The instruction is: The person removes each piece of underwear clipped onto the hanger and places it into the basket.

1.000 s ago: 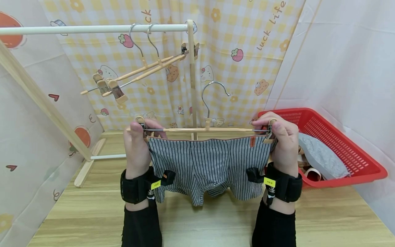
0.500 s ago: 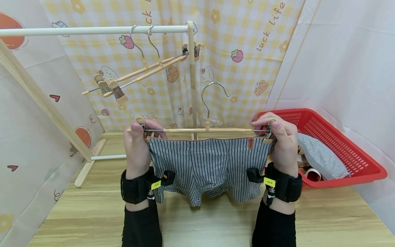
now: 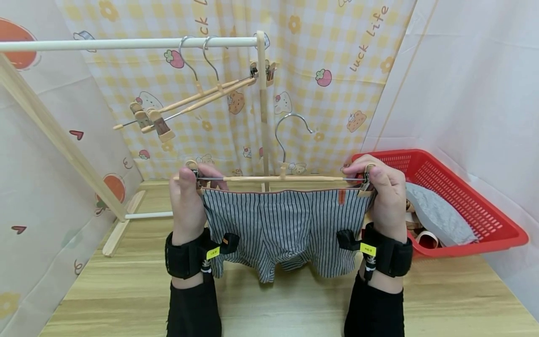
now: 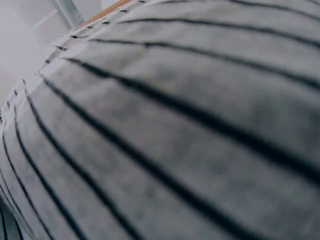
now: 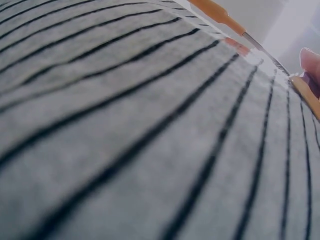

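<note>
Grey striped shorts (image 3: 286, 229) hang by the waistband from a clip hanger (image 3: 252, 179) in the head view, its metal hook pointing up. My left hand (image 3: 187, 201) pinches the hanger's left clip (image 3: 192, 167), thumb in front and fingers behind. On the other side my right hand (image 3: 386, 201) pinches the right clip (image 3: 368, 175) at the waistband's corner. The striped cloth fills most of the left wrist view (image 4: 175, 125). In the right wrist view the shorts (image 5: 150, 120) also cover most of the picture, with a fingertip (image 5: 311, 61) by the clip.
Two bare clip hangers (image 3: 198, 100) hang on the white rail (image 3: 126, 45) of a wooden rack (image 3: 63, 135) at the left. A red basket (image 3: 501, 210) holding grey cloth (image 3: 440, 215) and other items stands at the right on the wooden table (image 3: 286, 309). Behind hangs a checked curtain (image 3: 337, 42).
Both hands keep their pinch on the clips. The right clip and the waistband's right end have shifted very slightly left. The background sits slightly lower in the head view.
</note>
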Available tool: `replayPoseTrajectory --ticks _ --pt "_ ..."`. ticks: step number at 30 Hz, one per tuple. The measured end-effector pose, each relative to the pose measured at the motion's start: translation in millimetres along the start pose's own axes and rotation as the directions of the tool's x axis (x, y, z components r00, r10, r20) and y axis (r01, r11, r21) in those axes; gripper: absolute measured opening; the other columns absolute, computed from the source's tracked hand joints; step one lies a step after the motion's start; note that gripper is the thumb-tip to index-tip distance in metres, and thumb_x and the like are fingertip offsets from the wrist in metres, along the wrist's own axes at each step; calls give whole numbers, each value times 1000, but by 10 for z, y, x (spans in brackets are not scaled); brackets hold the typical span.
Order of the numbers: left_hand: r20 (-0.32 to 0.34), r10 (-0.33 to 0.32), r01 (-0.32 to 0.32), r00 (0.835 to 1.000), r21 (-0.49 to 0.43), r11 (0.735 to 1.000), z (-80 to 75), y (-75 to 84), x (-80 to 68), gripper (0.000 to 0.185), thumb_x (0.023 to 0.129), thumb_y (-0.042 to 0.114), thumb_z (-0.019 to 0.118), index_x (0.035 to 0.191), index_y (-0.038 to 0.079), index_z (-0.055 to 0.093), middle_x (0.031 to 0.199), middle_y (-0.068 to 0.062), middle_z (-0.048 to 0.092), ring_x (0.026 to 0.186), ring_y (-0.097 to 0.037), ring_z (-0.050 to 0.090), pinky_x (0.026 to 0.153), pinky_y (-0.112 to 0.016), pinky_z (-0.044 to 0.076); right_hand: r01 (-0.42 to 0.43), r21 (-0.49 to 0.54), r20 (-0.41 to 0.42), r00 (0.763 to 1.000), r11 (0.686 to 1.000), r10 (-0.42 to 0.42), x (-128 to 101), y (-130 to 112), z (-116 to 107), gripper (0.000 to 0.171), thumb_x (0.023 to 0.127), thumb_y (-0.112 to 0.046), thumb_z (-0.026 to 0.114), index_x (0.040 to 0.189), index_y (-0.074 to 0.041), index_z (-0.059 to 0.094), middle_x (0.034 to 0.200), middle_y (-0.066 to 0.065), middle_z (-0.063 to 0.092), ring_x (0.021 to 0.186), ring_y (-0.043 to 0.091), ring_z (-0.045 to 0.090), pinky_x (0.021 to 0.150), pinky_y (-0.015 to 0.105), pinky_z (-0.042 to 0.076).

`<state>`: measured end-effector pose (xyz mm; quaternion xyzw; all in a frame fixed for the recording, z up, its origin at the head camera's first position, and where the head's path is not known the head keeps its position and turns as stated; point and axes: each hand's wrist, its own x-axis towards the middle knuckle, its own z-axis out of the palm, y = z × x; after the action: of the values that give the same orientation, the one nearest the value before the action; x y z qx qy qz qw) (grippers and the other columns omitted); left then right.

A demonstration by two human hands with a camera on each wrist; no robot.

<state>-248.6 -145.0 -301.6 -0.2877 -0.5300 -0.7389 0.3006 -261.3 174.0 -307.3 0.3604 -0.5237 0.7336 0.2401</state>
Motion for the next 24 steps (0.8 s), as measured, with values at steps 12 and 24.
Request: replayPoseTrajectory --ticks 12,24 --pt "-5 0 0 1000 -2 1000 5 -2 -4 71 87 67 60 68 -1 69 59 -9 62 50 -19 55 47 -26 42 -7 -17 1 1000 1000 7 4 -10 1 38 102 -17 52 91 15 70 92 18 70 78 23 59 70 30 49" --pt "1 7 -7 1000 -4 1000 9 0 3 71 87 67 60 67 -1 69 58 -9 62 50 -19 55 46 -26 42 1 7 -1 1000 1000 -1 4 2 10 38 101 -17 54 89 14 71 88 17 67 76 23 56 66 30 48"
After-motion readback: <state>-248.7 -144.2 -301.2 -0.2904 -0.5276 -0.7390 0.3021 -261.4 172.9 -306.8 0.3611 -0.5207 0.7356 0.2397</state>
